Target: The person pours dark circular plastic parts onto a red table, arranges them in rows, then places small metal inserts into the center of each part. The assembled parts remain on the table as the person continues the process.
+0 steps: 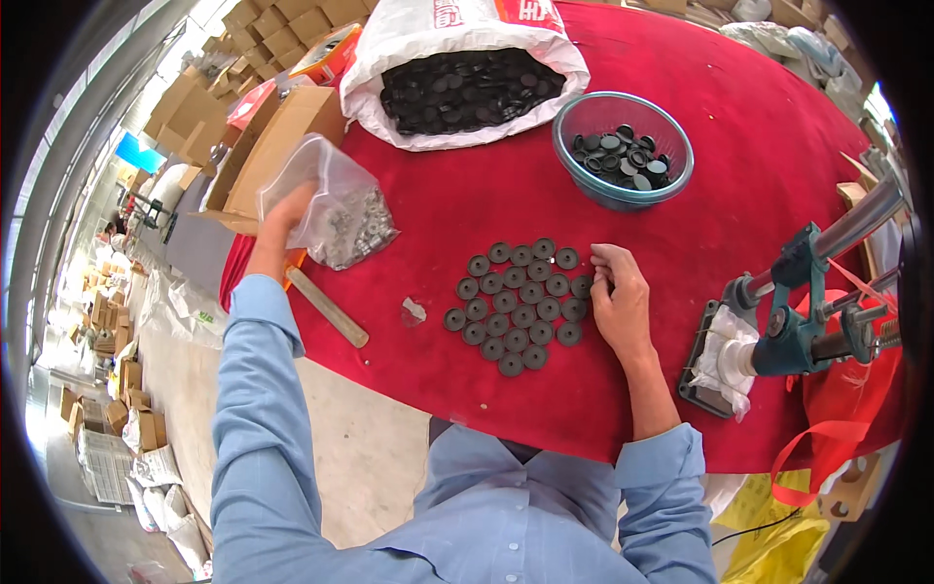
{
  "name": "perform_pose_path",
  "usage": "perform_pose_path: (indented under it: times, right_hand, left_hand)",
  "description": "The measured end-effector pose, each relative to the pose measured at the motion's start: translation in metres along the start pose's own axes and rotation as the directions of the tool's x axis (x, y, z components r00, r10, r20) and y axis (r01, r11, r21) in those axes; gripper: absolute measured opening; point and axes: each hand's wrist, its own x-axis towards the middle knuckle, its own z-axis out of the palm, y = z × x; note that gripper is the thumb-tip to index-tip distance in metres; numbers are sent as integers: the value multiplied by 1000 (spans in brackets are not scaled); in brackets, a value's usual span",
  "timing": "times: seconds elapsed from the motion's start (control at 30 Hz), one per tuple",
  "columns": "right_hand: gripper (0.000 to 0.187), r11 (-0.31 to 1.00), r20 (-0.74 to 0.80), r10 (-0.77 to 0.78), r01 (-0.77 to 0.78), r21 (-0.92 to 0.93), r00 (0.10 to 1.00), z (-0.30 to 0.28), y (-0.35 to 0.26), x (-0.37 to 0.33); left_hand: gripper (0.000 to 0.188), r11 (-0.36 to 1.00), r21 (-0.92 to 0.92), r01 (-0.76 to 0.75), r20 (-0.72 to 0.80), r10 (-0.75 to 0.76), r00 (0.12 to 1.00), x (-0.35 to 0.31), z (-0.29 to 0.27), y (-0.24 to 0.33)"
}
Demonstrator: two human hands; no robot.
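My left hand (293,206) reaches into the mouth of a clear plastic bag (326,180). Small metal parts (362,226) lie heaped in the bag's lower end. The bag's film covers my left fingers, so their grip is hidden. My right hand (620,297) rests on the red cloth at the right edge of a cluster of round black discs (523,316), its fingers loosely bent and apart, holding nothing visible. The discs lie flat, close together in rough rows, each with a small central hole. One tiny light piece (552,260) shows on a disc at the far side.
A white sack (365,83) of black discs stands at the back, with a clear bowl (671,131) of black caps right of it. A cardboard box (316,112) sits behind the bag. A wooden stick (329,308) lies at left, a green hand press (783,341) at right.
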Motion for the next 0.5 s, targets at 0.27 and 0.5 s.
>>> perform_pose_path:
  times: [0.27,0.5]
  right_hand:
    - [34,993,6,-73,73,-92,997,-2,0,3]
    - [29,997,-1,-59,59,-46,998,-5,4,4]
  left_hand:
    - [46,977,22,-211,-206,211,956,27,95,-28]
    - [44,999,-9,-47,-78,46,996,37,56,-46]
